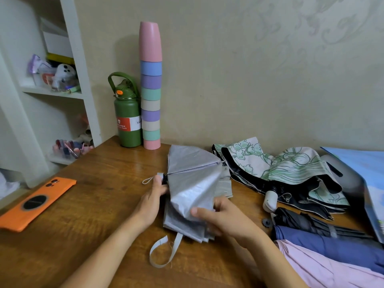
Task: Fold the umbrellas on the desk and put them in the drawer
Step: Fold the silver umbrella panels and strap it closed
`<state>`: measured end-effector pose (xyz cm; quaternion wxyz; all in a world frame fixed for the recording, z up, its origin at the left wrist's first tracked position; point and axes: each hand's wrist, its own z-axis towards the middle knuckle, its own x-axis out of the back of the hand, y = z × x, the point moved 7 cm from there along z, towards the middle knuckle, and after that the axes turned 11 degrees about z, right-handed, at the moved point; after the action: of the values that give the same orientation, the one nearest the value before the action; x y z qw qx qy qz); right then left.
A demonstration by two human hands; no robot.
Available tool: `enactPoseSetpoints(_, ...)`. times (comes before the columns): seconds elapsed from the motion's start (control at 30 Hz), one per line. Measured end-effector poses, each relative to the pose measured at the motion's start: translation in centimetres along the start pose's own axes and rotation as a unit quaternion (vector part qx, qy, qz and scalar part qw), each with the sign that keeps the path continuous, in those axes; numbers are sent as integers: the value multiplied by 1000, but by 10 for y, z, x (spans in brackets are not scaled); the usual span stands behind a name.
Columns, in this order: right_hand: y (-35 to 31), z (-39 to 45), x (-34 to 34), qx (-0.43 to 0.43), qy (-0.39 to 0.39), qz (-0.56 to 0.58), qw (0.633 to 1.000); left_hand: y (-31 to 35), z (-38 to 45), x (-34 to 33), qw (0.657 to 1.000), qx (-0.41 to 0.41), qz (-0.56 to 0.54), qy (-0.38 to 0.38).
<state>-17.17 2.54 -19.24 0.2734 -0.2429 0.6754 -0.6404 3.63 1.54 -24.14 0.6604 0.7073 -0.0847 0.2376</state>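
While the desk (99,183) stays crowded w/ three more umbrellas at right, I'm mid-fold on the silver umbrella (193,183), lying center. Left hand (152,202) is clamped round its handle end; right hand (223,218) pinches a canopy panel, thumb on top. Best bet imo: smooth each panel flat, same direction, then wrap the strap (164,252). Shelf (52,92) holds small clutter, can't ID it. No drawer visible.

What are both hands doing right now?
Left hand: closed around the silver umbrella at its handle end.
Right hand: pinching the umbrella's fabric.
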Motion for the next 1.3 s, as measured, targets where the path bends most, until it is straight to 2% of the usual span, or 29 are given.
enactPoseSetpoints(0.1,9,0,-6,-39,-37,-101,993,4,-3,1,1000,11,-3,-18)
enactPoseSetpoints(0.2,-3,0,-4,11,-26,-198,980,15,-4,0,1000,-5,18,-25)
enactPoseSetpoints(0.27,-14,-3,-1,43,-5,-304,952,18,-4,-2,998,-20,45,-29)
enactPoseSetpoints(0.33,-12,-5,5,27,2,-347,938,16,-4,-1,999,-5,25,-19)
enactPoseSetpoints(0.43,-2,-4,9,-16,2,-273,962,17,-7,3,1000,10,-16,21)
enactPoseSetpoints(0.53,5,-2,13,-23,32,-207,978,24,-8,8,997,-18,-34,66)
enactPoseSetpoints(0.67,-1,-4,12,16,54,-93,994,30,-7,16,987,-99,79,102)
enactPoseSetpoints(0.77,-11,-5,14,66,79,-45,994,40,-14,17,965,-175,139,136)
enactPoseSetpoints(0.83,-16,-5,14,94,85,-41,991,45,-18,18,953,-214,150,154)
enactPoseSetpoints(1.13,-28,-9,19,176,130,-56,974,62,-29,19,932,-296,150,147)
enactPoseSetpoints(1.3,-38,-14,31,271,217,-155,925,66,-31,25,917,-308,173,187)
